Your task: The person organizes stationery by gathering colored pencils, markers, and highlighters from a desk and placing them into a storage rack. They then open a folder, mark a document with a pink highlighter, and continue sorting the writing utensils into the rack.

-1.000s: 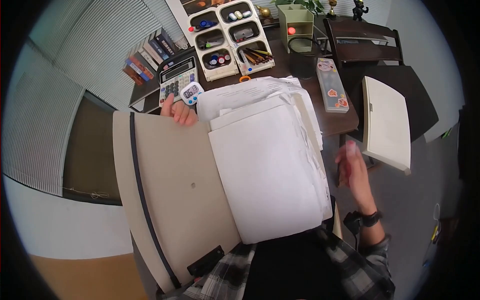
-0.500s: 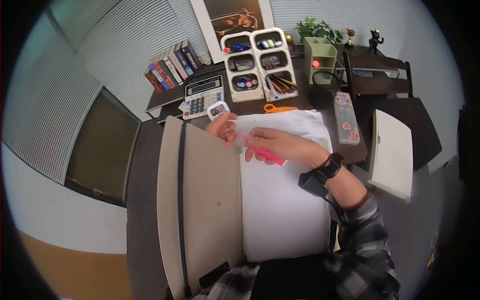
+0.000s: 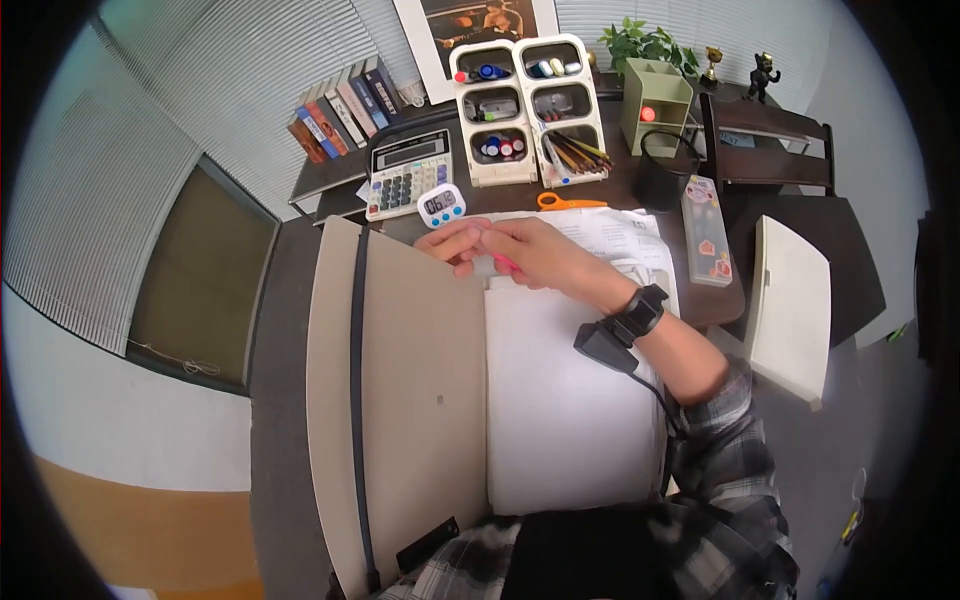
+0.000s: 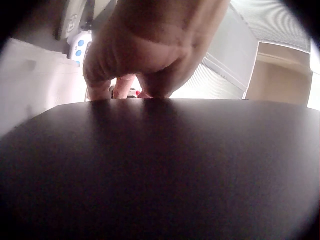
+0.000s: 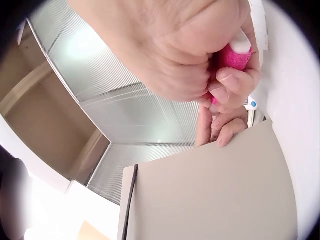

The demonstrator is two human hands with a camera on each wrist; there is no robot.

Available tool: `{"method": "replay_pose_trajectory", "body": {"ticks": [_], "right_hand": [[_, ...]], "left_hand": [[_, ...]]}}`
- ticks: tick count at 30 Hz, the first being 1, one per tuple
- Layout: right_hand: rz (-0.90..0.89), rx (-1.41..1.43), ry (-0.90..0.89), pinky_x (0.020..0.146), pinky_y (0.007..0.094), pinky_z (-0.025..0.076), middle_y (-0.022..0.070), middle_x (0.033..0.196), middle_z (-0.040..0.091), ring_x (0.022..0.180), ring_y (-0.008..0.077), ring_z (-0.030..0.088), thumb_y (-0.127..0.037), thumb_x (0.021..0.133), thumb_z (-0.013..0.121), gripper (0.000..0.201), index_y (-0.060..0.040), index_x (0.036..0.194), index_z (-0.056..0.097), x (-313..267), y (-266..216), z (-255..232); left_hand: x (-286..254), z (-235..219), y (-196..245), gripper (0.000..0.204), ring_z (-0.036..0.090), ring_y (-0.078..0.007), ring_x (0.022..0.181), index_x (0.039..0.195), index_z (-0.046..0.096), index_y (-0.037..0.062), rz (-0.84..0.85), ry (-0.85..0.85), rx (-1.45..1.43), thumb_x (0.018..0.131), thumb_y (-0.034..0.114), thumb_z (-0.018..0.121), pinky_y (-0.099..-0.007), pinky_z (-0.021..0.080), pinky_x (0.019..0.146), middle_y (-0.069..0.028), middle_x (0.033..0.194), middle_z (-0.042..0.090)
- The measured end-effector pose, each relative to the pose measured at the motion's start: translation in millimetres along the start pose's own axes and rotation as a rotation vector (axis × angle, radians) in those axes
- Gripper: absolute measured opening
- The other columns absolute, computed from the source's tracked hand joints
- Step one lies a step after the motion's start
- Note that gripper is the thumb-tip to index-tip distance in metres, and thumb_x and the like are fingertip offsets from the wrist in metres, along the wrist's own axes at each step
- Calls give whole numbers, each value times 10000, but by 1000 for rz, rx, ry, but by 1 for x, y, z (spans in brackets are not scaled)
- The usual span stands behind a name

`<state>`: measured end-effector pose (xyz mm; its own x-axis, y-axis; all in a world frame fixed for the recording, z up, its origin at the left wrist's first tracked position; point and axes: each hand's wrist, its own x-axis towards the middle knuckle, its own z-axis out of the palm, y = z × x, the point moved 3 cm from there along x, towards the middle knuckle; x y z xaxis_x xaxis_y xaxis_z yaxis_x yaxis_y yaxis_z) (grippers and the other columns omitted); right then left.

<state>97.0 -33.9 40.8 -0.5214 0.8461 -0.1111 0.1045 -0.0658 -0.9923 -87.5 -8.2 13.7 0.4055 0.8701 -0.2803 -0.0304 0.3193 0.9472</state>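
My right hand [image 3: 555, 262] grips a pink, pen-shaped stick [image 5: 235, 59] with a white end, over the top of a stack of white paper [image 3: 575, 400]. My left hand [image 3: 450, 243] meets it at the stick's far end, its fingers curled round that tip, which they mostly hide. The left fingers sit right at the top edge of the raised beige folder cover [image 3: 420, 330], with the left wrist behind it. A black strap [image 3: 358, 400] runs down this cover. In the left wrist view a dark board face fills the lower part, below the left hand.
Beyond the paper lie orange scissors [image 3: 570, 202], a white timer [image 3: 441, 206] and a calculator [image 3: 410, 175]. White organizers [image 3: 498, 172] with pens stand behind. To the right are a black mesh cup [image 3: 662, 185], a stickered pencil case [image 3: 708, 235] and a white lid-like panel [image 3: 790, 310].
My right hand has come from the right side with the pink stick to my left hand. The left hand has shifted right along the cover's top edge, and the cover stands more upright.
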Motion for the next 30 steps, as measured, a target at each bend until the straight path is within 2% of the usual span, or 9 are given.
{"method": "replay_pose_trajectory", "body": {"ticks": [8, 11, 13, 17, 20, 23, 26, 29, 30], "right_hand": [[8, -63, 5, 443, 235, 346, -22, 675, 498, 542, 70, 431, -402, 1004, 495, 411, -48, 1011, 704, -4, -3, -4], [55, -96, 9, 438, 249, 351, -8, 673, 511, 534, 83, 441, -411, 1003, 486, 435, -27, 974, 687, -7, -5, -5], [155, -135, -49, 443, 221, 311, -21, 656, 476, 510, 63, 386, -441, 1020, 472, 444, -42, 885, 609, -8, -6, -6], [144, -77, -111, 434, 225, 301, -34, 654, 471, 505, 54, 382, -427, 1016, 486, 399, -65, 887, 593, -2, 3, -9], [60, -109, 0, 425, 254, 317, -8, 675, 504, 515, 78, 413, -430, 1004, 492, 416, -51, 882, 609, -2, 8, -6], [82, -16, -47, 436, 250, 322, -20, 664, 480, 523, 71, 417, -416, 1004, 502, 388, -53, 913, 607, -8, 11, -6], [77, -34, -40, 458, 244, 360, 4, 710, 553, 531, 75, 450, -404, 1001, 516, 384, -39, 939, 617, -17, 3, -10], [177, -25, -54, 473, 229, 374, 12, 756, 612, 523, 80, 471, -331, 1022, 495, 327, -38, 1035, 643, -38, 6, -29], [136, -10, -85, 514, 246, 437, 73, 895, 642, 583, 111, 541, -304, 1022, 497, 334, -3, 1122, 602, -47, 12, -36]], "left_hand": [[4, 1, -2, 364, 426, -34, 621, 1289, 619, 119, -16, 37, 60, 967, 286, 633, -190, 294, 505, 48, 805, 497], [3, 2, -1, 379, 428, -38, 619, 1299, 615, 111, -50, 79, 90, 964, 285, 639, -195, 298, 508, 50, 788, 474], [4, -1, -6, 378, 431, -42, 623, 1302, 616, 104, -62, 80, 68, 967, 276, 636, -197, 308, 512, 48, 788, 469], [4, 4, -4, 373, 433, -43, 630, 1303, 617, 99, -13, 87, 41, 969, 263, 634, -199, 317, 515, 48, 791, 473], [0, 6, 0, 370, 435, -43, 634, 1305, 608, 96, -29, 87, 78, 975, 263, 624, -201, 323, 517, 51, 797, 476], [0, 7, 1, 391, 431, -42, 634, 1323, 582, 94, 20, 56, 123, 976, 272, 620, -205, 323, 516, 53, 810, 480], [-2, 6, 0, 418, 422, -37, 636, 1345, 549, 94, 11, 87, 61, 976, 279, 615, -205, 314, 514, 58, 813, 461], [-9, 11, 3, 425, 410, -32, 637, 1346, 544, 91, 3, 95, -47, 975, 287, 613, -202, 303, 512, 62, 805, 435], [-9, 9, 2, 422, 408, -32, 637, 1340, 548, 93, -5, 112, -66, 975, 295, 610, -199, 300, 513, 63, 803, 425]]}}
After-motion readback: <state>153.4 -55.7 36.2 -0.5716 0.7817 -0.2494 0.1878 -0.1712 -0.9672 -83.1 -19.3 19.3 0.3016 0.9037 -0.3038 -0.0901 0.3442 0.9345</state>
